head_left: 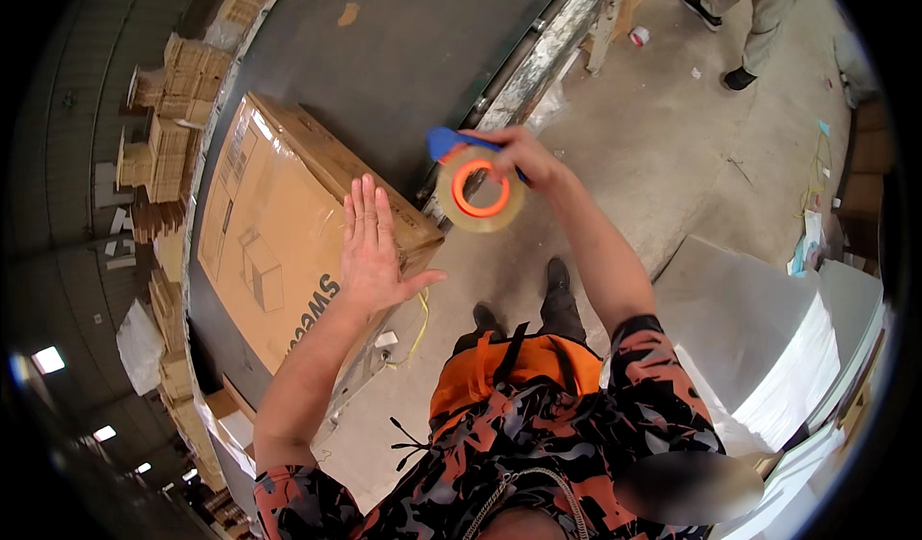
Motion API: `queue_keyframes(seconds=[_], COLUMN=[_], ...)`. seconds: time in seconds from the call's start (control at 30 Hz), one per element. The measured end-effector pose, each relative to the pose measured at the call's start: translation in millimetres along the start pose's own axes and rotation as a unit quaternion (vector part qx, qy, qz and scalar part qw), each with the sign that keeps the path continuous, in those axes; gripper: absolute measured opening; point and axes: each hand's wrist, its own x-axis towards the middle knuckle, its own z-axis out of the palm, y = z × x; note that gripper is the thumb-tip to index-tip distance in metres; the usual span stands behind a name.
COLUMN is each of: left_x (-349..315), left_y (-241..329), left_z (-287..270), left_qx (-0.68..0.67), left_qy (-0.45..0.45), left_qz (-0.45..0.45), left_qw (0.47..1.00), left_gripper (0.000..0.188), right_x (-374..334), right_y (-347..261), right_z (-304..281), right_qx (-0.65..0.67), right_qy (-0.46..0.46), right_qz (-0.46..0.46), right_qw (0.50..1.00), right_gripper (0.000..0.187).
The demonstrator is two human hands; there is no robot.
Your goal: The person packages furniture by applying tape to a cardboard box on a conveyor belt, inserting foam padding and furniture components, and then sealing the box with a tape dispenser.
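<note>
A large brown cardboard box [288, 242] with dark print lies on the dark conveyor belt [384, 31], and shiny clear tape shows on its surface. My left hand [373, 252] is at the box's near right edge, its fingers stretched out and its thumb spread to the side. Past that edge, my right hand [528, 156] grips a blue tape dispenser [445, 144]. The dispenser carries a wide roll of clear tape on an orange core, held in the air to the right of the box.
Stacks of flat cardboard [178, 89] line the belt's far left side. A metal rail [538, 46] edges the belt. Another person's legs [768, 22] stand at the upper right. Large grey sheets [749, 310] lie on the right, and a yellow strap [423, 324] hangs below the box.
</note>
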Motion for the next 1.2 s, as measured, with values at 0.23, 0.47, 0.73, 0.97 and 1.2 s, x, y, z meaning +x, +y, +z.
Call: queue_keyframes(seconds=[0.23, 0.47, 0.73, 0.97, 1.2], left_x=[12, 30, 27, 26, 38], left_y=[3, 6, 9, 13, 14], left_z=[-9, 0, -2, 3, -7], left_qx=[-0.016, 0.026, 0.056, 0.008, 0.022], left_qy=[-0.056, -0.036, -0.054, 0.018, -0.039], left_qz=[-0.004, 0.016, 0.0, 0.011, 0.017], left_qw=[0.998, 0.999, 0.997, 1.0, 0.999], left_gripper=[0.126, 0.044, 0.073, 0.101, 0.052], right_x=[4, -66, -91, 24, 9], right_y=[9, 65, 126, 5, 43], right_z=[24, 119, 72, -39, -14], right_qx=[-0.263, -0.424, -0.186, -0.083, -0.242], right_qy=[-0.279, -0.163, -0.258, -0.053, -0.259], right_qz=[0.139, -0.031, 0.134, 0.052, 0.143], right_qw=[0.913, 0.891, 0.939, 0.994, 0.924], right_gripper=[0.066, 0.045, 0.061, 0.074, 0.073])
